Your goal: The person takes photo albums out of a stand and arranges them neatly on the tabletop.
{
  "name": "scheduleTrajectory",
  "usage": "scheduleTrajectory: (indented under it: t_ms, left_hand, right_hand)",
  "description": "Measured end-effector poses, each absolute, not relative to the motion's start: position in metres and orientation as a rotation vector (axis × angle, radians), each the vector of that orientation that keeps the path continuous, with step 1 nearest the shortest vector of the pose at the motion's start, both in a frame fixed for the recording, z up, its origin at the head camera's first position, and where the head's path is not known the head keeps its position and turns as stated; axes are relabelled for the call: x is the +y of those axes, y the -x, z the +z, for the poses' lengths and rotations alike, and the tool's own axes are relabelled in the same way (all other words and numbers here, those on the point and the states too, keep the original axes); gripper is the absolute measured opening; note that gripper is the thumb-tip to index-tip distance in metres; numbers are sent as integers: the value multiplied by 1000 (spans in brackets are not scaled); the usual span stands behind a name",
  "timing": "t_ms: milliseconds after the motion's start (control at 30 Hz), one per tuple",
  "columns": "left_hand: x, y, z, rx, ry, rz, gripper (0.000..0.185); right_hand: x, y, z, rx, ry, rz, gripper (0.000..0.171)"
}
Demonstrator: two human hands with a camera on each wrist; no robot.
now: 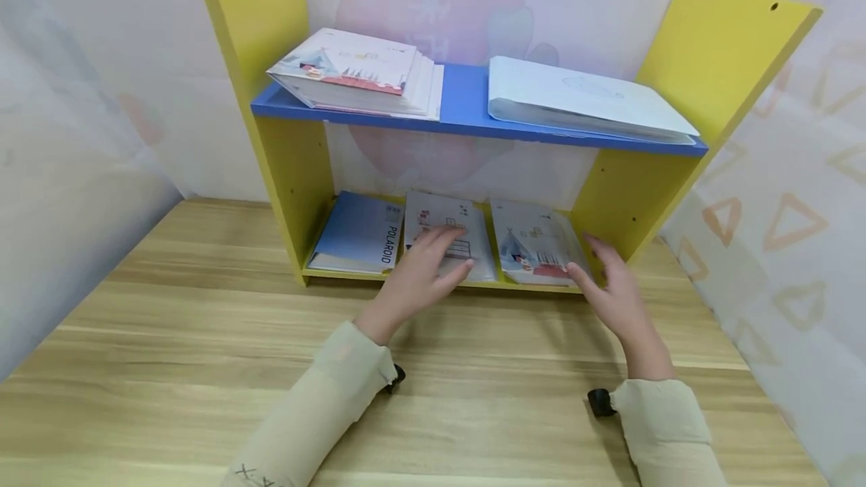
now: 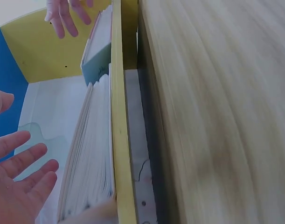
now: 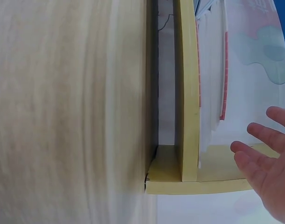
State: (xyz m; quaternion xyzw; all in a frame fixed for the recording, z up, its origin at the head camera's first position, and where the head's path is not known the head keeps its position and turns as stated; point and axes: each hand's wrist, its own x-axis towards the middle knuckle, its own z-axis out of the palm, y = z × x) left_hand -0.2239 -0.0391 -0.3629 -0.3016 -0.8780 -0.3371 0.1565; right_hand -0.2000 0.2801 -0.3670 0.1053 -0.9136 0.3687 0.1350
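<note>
Several album-like books lie flat on the bottom level of a small yellow shelf [image 1: 399,274]. My left hand [image 1: 422,265] is over the white illustrated middle book [image 1: 479,250], fingers spread; in the left wrist view its fingers look apart from the pages. To the right, a white book [image 1: 534,235] with a tent picture is beside my right hand [image 1: 614,291]. That hand's fingers are extended and apart near the book's right edge, and nothing is gripped. A blue book [image 1: 361,231] marked POLAROID lies to the left of my left hand.
Above runs a blue shelf board [image 1: 465,96]. It carries a stack of white illustrated books [image 1: 358,66] on the left and a pale blue binder-like book [image 1: 582,96] on the right. Yellow side panels [image 1: 724,58] flank both levels. The unit stands on a wood-grain table [image 1: 169,344].
</note>
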Motion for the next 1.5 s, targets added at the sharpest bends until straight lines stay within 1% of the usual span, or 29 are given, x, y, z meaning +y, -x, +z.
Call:
scheduleTrajectory:
  t_ms: [267, 467, 700, 833, 1100, 1500]
  left_hand:
    - [-17, 233, -365, -2510, 785, -1018, 50]
    - [3, 236, -364, -2517, 691, -1193, 48]
    - [22, 241, -368, -2568, 690, -1297, 51]
    - [31, 246, -367, -2577, 687, -1316, 50]
    - [43, 244, -371, -2656, 600, -1305, 53]
    - [48, 244, -377, -2664, 544, -1317, 53]
  right_hand:
    - [279, 204, -370, -2659, -289, 1076, 65]
    - [281, 206, -374, -2671, -291, 1052, 64]
    - [280, 205, -373, -2768, -287, 955, 67]
    - [280, 207, -373, -2784, -290, 950, 66]
    - [278, 209, -376, -2826, -305, 966, 70]
    - [277, 205, -369, -2861, -302, 959, 67]
